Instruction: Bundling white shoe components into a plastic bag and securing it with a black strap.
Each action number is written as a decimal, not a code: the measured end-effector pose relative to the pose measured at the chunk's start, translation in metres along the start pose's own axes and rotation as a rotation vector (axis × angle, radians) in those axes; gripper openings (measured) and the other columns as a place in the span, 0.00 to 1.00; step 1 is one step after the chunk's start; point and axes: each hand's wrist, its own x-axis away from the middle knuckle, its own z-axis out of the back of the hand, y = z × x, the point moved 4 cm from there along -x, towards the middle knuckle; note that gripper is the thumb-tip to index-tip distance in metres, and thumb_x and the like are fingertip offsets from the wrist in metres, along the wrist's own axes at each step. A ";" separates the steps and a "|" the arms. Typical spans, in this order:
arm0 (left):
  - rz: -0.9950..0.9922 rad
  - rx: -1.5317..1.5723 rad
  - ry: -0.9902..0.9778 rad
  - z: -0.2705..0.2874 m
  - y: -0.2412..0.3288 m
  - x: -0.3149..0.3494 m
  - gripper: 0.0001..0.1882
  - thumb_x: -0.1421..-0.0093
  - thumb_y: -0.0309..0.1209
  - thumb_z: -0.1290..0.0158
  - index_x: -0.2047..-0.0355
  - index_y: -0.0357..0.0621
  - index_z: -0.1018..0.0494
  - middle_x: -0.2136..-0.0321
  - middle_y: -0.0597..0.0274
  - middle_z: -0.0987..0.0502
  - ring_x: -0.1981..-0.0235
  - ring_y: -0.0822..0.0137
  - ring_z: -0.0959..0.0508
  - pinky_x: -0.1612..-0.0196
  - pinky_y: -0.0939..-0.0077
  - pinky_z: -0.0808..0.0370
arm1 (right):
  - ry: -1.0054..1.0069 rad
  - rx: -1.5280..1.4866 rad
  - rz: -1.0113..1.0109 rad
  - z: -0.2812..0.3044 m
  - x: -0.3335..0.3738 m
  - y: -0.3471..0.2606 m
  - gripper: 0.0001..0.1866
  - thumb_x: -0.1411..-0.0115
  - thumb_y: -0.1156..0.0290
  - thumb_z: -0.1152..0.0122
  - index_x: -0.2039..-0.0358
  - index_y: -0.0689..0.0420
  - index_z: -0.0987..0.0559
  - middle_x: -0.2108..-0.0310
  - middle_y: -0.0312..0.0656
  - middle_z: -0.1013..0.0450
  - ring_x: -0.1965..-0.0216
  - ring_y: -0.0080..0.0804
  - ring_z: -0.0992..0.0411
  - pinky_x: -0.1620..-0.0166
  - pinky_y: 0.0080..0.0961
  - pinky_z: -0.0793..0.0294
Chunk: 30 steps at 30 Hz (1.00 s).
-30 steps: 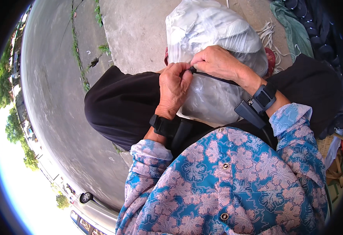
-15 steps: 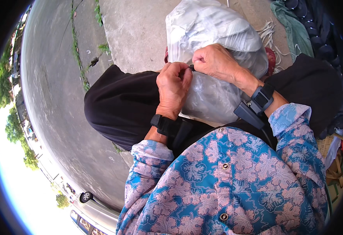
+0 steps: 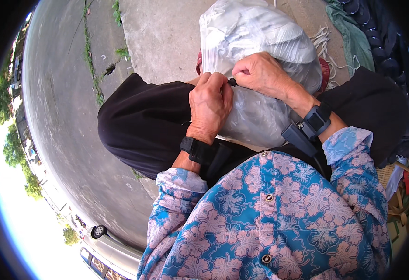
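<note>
Over my lap, my left hand [image 3: 210, 103] and my right hand [image 3: 262, 75] meet with fingers closed. Between their fingertips a small black piece [image 3: 232, 82] shows. It is too small and too covered to name, and both hands appear to pinch it. Below and beyond them, a large translucent plastic bag [image 3: 272, 35] bulges with pale contents between my knees. A second clear plastic stretch [image 3: 253, 119] lies under my wrists, and I cannot tell whether it is part of the same bag. Each wrist wears a black band.
White cords [image 3: 325, 44] lie on the concrete to the bag's right. Beside them are a green cloth [image 3: 346, 30] and a row of dark rounded pieces [image 3: 377, 44]. A woven basket [image 3: 387, 175] and tan strips are at lower right. A car [image 3: 111, 252] stands far left.
My left hand has rolled so its back shows more, with its fingertips hidden. Both hands have shifted slightly right; the small black piece stays between them.
</note>
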 end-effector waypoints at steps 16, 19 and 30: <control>-0.006 0.030 -0.034 -0.001 -0.001 0.001 0.03 0.52 0.21 0.48 0.78 0.36 0.32 0.80 0.53 0.31 0.80 0.56 0.29 0.75 0.69 0.30 | -0.060 -0.086 0.033 0.000 0.001 0.004 0.10 0.53 0.68 0.44 0.77 0.62 0.22 0.83 0.46 0.28 0.80 0.32 0.30 0.72 0.28 0.30; -0.004 0.032 -0.054 -0.001 0.001 0.002 0.03 0.52 0.23 0.50 0.78 0.40 0.33 0.79 0.53 0.32 0.78 0.49 0.28 0.75 0.60 0.29 | -0.024 -0.120 0.029 0.000 0.004 0.004 0.09 0.55 0.68 0.45 0.80 0.61 0.23 0.84 0.48 0.30 0.82 0.35 0.31 0.73 0.30 0.31; 0.028 0.001 -0.110 -0.004 -0.007 0.005 0.02 0.53 0.25 0.50 0.77 0.40 0.30 0.78 0.53 0.32 0.76 0.50 0.28 0.73 0.61 0.29 | 0.006 -0.227 -0.007 0.000 0.009 0.005 0.10 0.54 0.69 0.47 0.82 0.64 0.26 0.87 0.47 0.34 0.84 0.28 0.35 0.75 0.28 0.32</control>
